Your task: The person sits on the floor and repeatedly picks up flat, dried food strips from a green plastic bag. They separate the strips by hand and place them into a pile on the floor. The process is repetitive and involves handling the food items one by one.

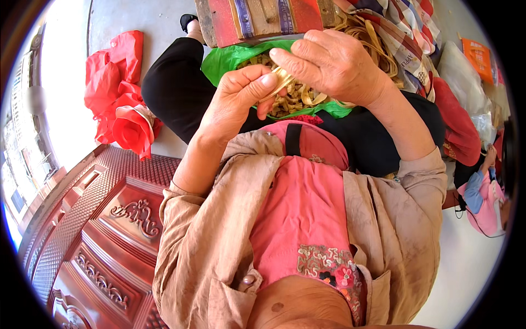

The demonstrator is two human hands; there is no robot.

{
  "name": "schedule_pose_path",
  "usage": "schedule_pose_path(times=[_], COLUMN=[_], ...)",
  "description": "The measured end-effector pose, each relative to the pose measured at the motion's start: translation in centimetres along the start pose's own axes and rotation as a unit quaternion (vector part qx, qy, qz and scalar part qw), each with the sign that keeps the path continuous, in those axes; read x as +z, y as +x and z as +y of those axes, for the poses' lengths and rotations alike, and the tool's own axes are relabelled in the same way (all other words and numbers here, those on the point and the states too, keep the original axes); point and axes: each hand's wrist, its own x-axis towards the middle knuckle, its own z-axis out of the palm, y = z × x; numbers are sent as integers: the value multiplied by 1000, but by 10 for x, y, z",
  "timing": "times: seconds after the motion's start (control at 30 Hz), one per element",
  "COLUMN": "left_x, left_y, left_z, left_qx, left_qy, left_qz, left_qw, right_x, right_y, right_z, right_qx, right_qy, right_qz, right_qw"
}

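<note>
A folded flat tan strip [281,80], perhaps plant fibre, is pinched between the thumb and fingers of my left hand [248,88]. My right hand [333,61] is just to the right, its fingers bent over the upper end of the strip; its thumb is hidden, so its hold cannot be told. Below both hands, a green plastic bag [226,61] lies open in my lap, holding many small knotted or folded tan pieces [287,103]. Long tan strips [370,37] lie in a loose bundle beyond my right hand.
A worn wooden board [263,20] with red areas and purple printed bands stands ahead. Red fabric or a bag [119,90] lies on the left floor, near a carved reddish-brown panel [119,230]. Patterned cloth [407,49] and a clear plastic bag [464,78] are at right. Another person [483,193] sits far right.
</note>
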Motion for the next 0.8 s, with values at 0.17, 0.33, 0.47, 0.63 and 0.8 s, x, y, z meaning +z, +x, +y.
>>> schedule_pose_path(times=[0.17,0.33,0.47,0.63,0.8], left_x=[1,4,11,28,37], left_y=[-20,-16,-10,-7,-9], left_z=[13,25,29,10,0], left_qx=[130,258,353,375,319], left_qy=[-235,-163,350,616,587], left_qz=[-91,-128,2,69,90], left_qw=[959,944,868,690,739], right_x=[-13,-12,-19,-27,-22], right_y=[-19,-12,1,-1,-10], right_z=[7,-35,-46,-42,-44], right_qx=[152,316,413,455,480], right_qy=[81,462,674,652,691], right_qz=[67,-29,-19,-105,-66], right_qw=[983,828,612,598,537])
